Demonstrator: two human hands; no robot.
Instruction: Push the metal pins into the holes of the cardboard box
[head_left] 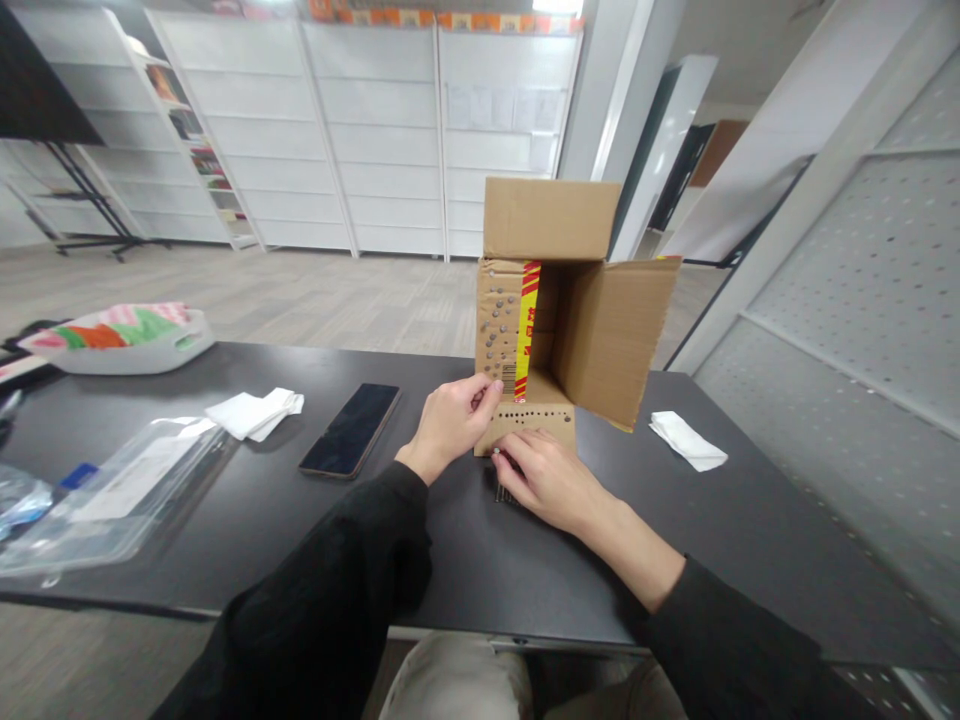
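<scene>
An open cardboard box (504, 340) stands on the table, its flaps spread up, right and down. Several round metal screw heads dot its left front flap, and a row of small holes runs along the lower flap (555, 425). My left hand (454, 420) is closed in a pinch against the lower left of the box; what its fingertips hold, if anything, is hidden. In front of the lower flap, my right hand (551, 478) pinches a small screw (496, 452) whose silvery head shows. Below its fingers lie several dark screws (502, 492), partly covered by the hand.
A phone (351, 430) lies left of my hands. Folded white tissues (256, 412) and a clear plastic case (135, 490) are farther left, near a white basket (150, 357) with colourful cloth. Another tissue (688, 440) lies right on the dark table (495, 590).
</scene>
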